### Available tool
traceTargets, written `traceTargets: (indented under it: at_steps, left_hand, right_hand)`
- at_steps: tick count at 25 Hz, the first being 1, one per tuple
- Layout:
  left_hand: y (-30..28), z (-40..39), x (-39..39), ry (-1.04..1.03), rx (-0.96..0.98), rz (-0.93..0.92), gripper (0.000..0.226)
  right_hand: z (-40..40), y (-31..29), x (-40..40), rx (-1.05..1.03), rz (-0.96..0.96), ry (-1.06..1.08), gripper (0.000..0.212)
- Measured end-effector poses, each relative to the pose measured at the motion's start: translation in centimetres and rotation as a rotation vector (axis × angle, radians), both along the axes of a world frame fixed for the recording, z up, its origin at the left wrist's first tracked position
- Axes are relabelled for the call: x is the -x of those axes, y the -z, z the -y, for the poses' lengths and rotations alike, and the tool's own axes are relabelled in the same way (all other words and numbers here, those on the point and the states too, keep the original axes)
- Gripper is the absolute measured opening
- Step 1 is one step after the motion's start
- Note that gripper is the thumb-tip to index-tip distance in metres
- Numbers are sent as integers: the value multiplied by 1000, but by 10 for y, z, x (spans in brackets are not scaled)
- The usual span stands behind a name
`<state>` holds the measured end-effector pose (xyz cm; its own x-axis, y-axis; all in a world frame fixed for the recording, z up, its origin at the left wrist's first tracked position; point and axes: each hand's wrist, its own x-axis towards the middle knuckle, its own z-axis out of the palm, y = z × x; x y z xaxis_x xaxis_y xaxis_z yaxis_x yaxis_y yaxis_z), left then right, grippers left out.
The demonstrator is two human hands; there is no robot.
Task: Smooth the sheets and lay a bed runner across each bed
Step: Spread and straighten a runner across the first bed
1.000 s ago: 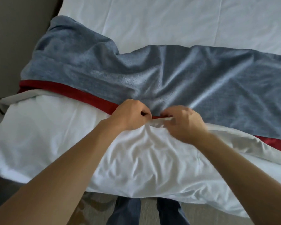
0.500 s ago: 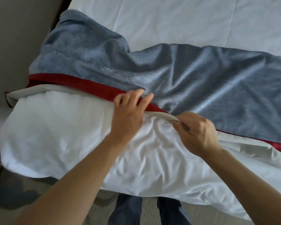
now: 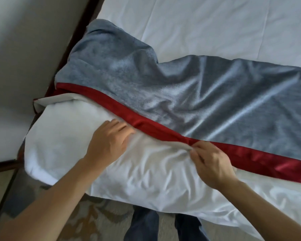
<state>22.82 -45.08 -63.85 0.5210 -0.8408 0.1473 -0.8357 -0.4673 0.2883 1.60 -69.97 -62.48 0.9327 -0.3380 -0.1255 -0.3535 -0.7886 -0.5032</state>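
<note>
Now left hand (image 3: 109, 141) flat on sheet (image 3: 146, 171) — right hand (image 3: 210, 164) pinches runner (image 3: 198, 105) edge.

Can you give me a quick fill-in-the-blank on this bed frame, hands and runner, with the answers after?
1. The bed runner is grey-blue with a ____ satin border along its near edge.
2. The right hand ____ a fold of cloth at that border.
3. The left hand lies with straight fingers on the ____ sheet.

Answers: red; pinches; white
</note>
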Motion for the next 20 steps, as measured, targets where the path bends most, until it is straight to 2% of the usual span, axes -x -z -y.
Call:
traceTargets:
  at_steps: [2, 4, 6, 8, 11, 13, 15, 16, 18, 20]
  left_hand:
    - [7, -1, 5, -209, -82, 15, 20]
    - [15, 19, 0, -337, -147, 39, 36]
    - [19, 46, -11, -342, -127, 78, 38]
    - [20, 59, -28, -334, -89, 159, 21]
    - [8, 48, -55, -230, -13, 172, 17]
    - [-11, 21, -62, -53, -13, -11, 17]
    - [-34, -14, -61, 58, -191, -184, 13]
    - [-43, -31, -57, 94, -294, -213, 19]
    - [-53, -55, -47, 187, -411, -180, 28]
    - [-55, -64, -38, 174, -356, -148, 29]
  right_hand:
    - [4, -16, -15, -182, 153, 200, 37]
    - [7, -27, -20, -320, 233, 327, 36]
    - [7, -32, -16, -373, 227, 340, 42]
    - [6, -32, -9, -371, 204, 277, 46]
    - [9, -22, 2, -254, 147, 146, 41]
    - [8, -9, 13, -42, 76, -41, 36]
    - [0, 3, 25, 103, -30, -235, 34]
    - [-5, 6, 27, 127, -63, -272, 34]
    - [-9, 1, 14, 132, -38, -213, 34]
    - [-7, -5, -14, 141, 61, -89, 26]
